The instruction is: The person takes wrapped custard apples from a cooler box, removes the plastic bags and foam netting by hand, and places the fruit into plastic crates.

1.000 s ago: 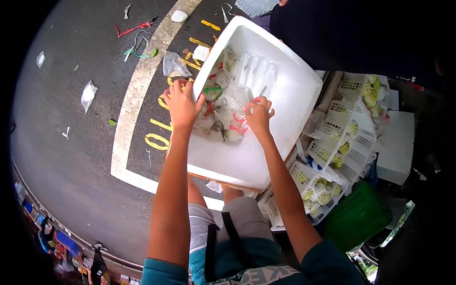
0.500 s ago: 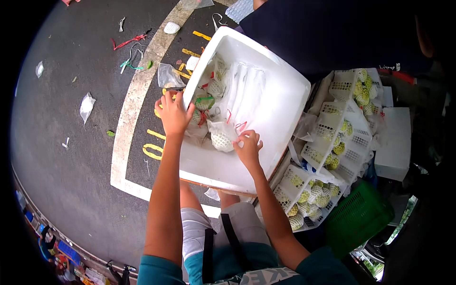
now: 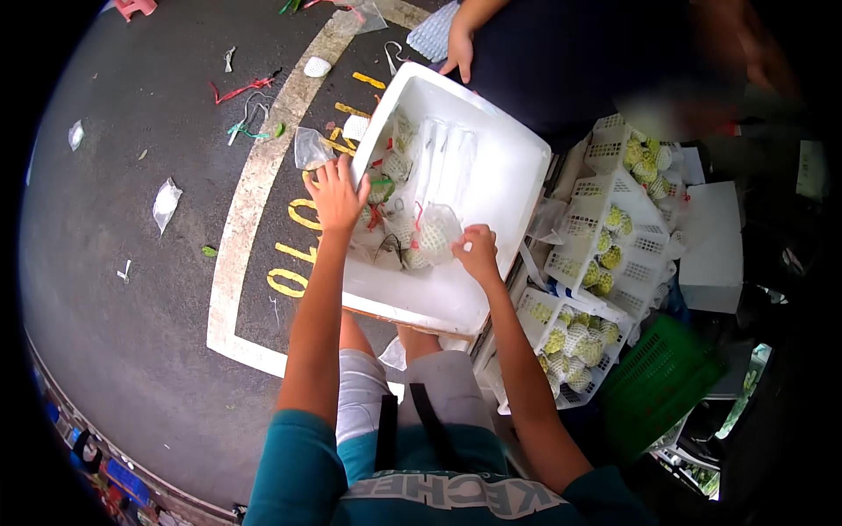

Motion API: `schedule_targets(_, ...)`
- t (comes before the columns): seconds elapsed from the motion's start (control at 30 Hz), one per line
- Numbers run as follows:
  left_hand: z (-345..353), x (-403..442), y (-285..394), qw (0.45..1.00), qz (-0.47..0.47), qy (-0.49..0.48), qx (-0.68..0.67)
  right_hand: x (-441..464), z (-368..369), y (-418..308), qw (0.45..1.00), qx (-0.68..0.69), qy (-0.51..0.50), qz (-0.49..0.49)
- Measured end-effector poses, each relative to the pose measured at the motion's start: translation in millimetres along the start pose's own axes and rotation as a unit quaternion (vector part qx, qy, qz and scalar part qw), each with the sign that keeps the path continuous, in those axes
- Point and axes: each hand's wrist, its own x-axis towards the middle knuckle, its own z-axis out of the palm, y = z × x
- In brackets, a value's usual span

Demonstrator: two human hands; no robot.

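Note:
A white foam box [image 3: 509, 167] lies open in front of me. My left hand [image 3: 337, 197] rests on its left rim, fingers spread. Inside the box, my right hand [image 3: 476, 252] is closed at the edge of a clear bag holding a net-wrapped fruit [image 3: 436, 237]. More bagged, net-wrapped fruits [image 3: 397, 164] lie along the box's left side, with red ties and a green piece among them. Beside them are long clear inflated plastic sleeves [image 3: 445, 162].
White baskets of net-wrapped fruit [image 3: 579, 346], a green crate [image 3: 658, 377] and a white box [image 3: 710, 245] stand at the right. Another person's hand [image 3: 460, 51] is near the box's top edge. Plastic scraps [image 3: 167, 203] litter the asphalt.
My right hand has moved right and up within the box, with the bagged fruit beside its fingers. The other person's hand has come into view above the box.

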Motion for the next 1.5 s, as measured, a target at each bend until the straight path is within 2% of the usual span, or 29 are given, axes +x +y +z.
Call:
schedule_targets(0.1,-21.0,-12.8,6.2,0.995,0.063,0.028,-0.078,-37.9,-18.1,15.5,1.0,-0.015,0.004,-0.013)
schedule_targets(0.13,-38.7,-22.2,14.6,0.989,0.097,0.004,-0.109,-49.2,-25.6,16.5,1.0,0.004,0.007,-0.028)
schedule_targets(0.17,-55.3,-37.6,25.6,0.987,0.113,-0.01,-0.117,-54.8,-23.9,30.5,0.993,0.114,-0.004,-0.012)
schedule_targets(0.2,-78.7,-54.0,37.1,0.977,0.094,-0.086,-0.171,-62.6,-28.9,26.0,0.993,0.12,0.004,-0.018)
schedule_targets(0.23,-98.7,-71.1,50.9,0.969,0.063,-0.043,-0.234,-69.1,-32.8,18.2,0.994,0.101,0.023,-0.012)
schedule_targets(0.27,-113.1,-92.2,62.4,0.965,0.011,-0.054,-0.256,-76.5,-34.5,12.6,0.996,0.083,0.041,-0.001)
schedule_targets(0.3,-124.5,-112.6,67.9,0.937,-0.068,-0.168,-0.298,-75.1,-27.8,17.1,0.997,0.058,0.06,-0.003)
schedule_targets(0.33,-122.1,-135.1,66.4,0.885,-0.132,-0.226,-0.384,-76.0,-29.4,9.3,0.996,0.064,0.065,-0.002)
schedule_targets(0.4,-86.3,-175.2,54.2,0.735,-0.235,-0.359,-0.524,-75.0,-35.7,-4.3,0.997,-0.033,0.072,-0.001)
schedule_targets(0.47,-118.2,-159.4,47.3,0.662,-0.264,-0.498,-0.494,-72.4,-53.5,-13.7,0.985,-0.172,0.003,-0.015)
schedule_targets(0.5,-119.7,-156.6,40.6,0.626,-0.269,-0.497,-0.537,-66.8,-59.4,-15.9,0.988,-0.155,0.003,-0.012)
schedule_targets(0.53,-157.6,-137.7,45.6,0.577,-0.372,-0.519,-0.509,-70.7,-64.4,-17.9,0.991,-0.137,-0.001,-0.003)
schedule_targets(0.6,-148.0,-130.1,36.3,0.45,-0.431,-0.523,-0.581,-78.4,-72.9,-27.7,0.994,-0.101,0.045,-0.001)
schedule_targets(0.63,-151.6,-122.8,39.6,0.455,-0.425,-0.527,-0.578,-82.9,-85.1,-43.5,0.99,-0.108,0.065,-0.058)
schedule_targets(0.7,-167.9,-105.4,47.9,0.333,-0.483,-0.517,-0.624,-99.4,-114.4,-83.2,0.98,-0.101,0.1,-0.141)
schedule_targets(0.73,-176.6,-94.2,56.4,0.338,-0.48,-0.521,-0.62,-106.3,-126.9,-95.3,0.98,-0.097,0.106,-0.137)
schedule_targets(0.8,-194.9,-78.8,82.0,0.221,-0.547,-0.483,-0.648,-119.8,-146.3,-112.2,0.962,-0.08,0.156,-0.211)
schedule_targets(0.83,-206.9,-75.5,93.2,0.224,-0.548,-0.485,-0.644,-130.2,-156.2,-123.2,0.959,-0.077,0.164,-0.219)
schedule_targets(0.9,-223.5,-69.4,111.3,0.151,-0.547,-0.463,-0.681,-148.8,-162.8,-136.3,0.955,-0.081,0.166,-0.234)
schedule_targets(0.93,-221.4,-71.9,112.6,0.153,-0.548,-0.468,-0.677,-157.8,-161.5,-138.6,0.949,-0.088,0.163,-0.254)
schedule_targets(1.03,-215.4,-77.4,105.2,0.198,-0.393,-0.495,-0.749,-181.5,-157.9,-155.5,0.944,-0.095,0.137,-0.283)
schedule_targets(1.07,-218.5,-79.2,103.4,0.203,-0.394,-0.5,-0.744,-188.1,-156.8,-160.2,0.944,-0.096,0.135,-0.285)
schedule_targets(1.13,-241.4,-71.1,105.7,0.297,-0.345,-0.504,-0.734,-198.3,-156.6,-168.2,0.945,-0.08,0.154,-0.278)
schedule_targets(1.2,-250.0,-65.2,107.7,0.28,-0.33,-0.503,-0.748,-202.7,-160.7,-169.6,0.945,-0.069,0.17,-0.272)
schedule_targets(1.27,-262.2,-58.4,111.8,0.264,-0.311,-0.504,-0.761,-202.2,-172.1,-164.2,0.942,0.027,0.233,-0.24)
schedule_targets(1.33,-283.9,-44.7,119.8,0.35,-0.25,-0.447,-0.784,-198.0,-191.9,-152.5,0.934,0.089,0.311,-0.149)
schedule_targets(1.4,-300.5,-31.3,117.5,0.352,-0.25,-0.454,-0.78,-190.2,-210.4,-137.4,0.914,0.171,0.349,-0.113)
schedule_targets(1.43,-304.2,-25.8,114.1,0.36,-0.228,-0.466,-0.775,-188.8,-217.6,-136.5,0.911,0.173,0.356,-0.114)
schedule_targets(1.5,-318.1,-17.4,111.8,0.393,-0.186,-0.474,-0.766,-187.5,-234.4,-140.7,0.922,0.265,0.249,-0.13)
